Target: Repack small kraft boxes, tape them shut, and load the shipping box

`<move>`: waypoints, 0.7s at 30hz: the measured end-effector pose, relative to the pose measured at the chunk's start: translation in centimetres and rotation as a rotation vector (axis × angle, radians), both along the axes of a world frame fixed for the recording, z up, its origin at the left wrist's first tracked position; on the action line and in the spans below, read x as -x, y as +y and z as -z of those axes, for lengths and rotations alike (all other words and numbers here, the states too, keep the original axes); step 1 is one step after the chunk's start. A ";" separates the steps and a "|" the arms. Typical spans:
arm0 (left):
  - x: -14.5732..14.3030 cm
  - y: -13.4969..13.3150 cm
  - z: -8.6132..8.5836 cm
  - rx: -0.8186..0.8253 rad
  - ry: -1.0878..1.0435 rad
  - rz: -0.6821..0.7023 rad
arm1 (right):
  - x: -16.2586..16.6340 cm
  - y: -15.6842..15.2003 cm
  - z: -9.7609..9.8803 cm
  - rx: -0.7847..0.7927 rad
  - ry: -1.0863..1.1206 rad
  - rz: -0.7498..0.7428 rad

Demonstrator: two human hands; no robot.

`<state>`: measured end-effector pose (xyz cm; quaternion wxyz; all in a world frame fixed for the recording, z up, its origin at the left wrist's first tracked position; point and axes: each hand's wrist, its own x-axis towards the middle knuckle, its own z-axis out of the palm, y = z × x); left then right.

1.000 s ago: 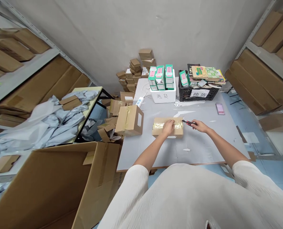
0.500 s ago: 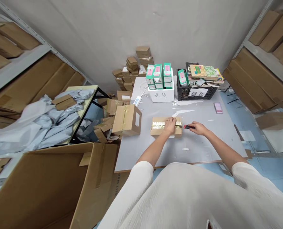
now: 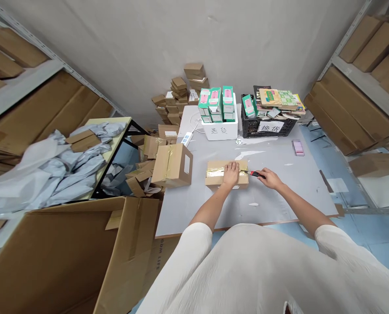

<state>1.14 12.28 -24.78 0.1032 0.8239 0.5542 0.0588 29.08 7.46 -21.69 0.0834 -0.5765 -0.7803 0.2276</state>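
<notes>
The right hand [image 3: 270, 179], gripping a knife [image 3: 257, 175], had brought its blade to the tape [image 3: 215, 172] on the box [image 3: 217, 180], right of frame centre; cutting seemed begun. The left hand [image 3: 231, 173] lay flattish on top.

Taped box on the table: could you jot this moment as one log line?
left hand: on top of taped box | right hand: holding cutter, tip at box's right end | larger box: left of taped box

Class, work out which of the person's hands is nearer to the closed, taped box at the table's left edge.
Left. The left hand rests on the smaller box, to the right of the left-edge box; the right hand, holding a cutter, is farther right.
</notes>
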 end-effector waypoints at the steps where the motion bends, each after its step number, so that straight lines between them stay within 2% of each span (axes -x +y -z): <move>1: 0.1 0.0 0.1 -0.001 0.005 0.003 | -0.1 -0.1 0.1 -0.003 -0.008 -0.001; 9: 0.3 -0.1 0.4 -0.023 0.018 0.005 | 0.6 -0.8 1.8 -0.046 0.007 0.019; 15: 0.5 -0.4 0.1 -0.037 0.032 0.016 | -0.3 -0.3 2.8 -0.127 -0.024 -0.056; 21: 0.5 -0.8 -0.4 -0.043 0.022 0.003 | -3.2 0.5 2.0 -0.135 0.041 0.114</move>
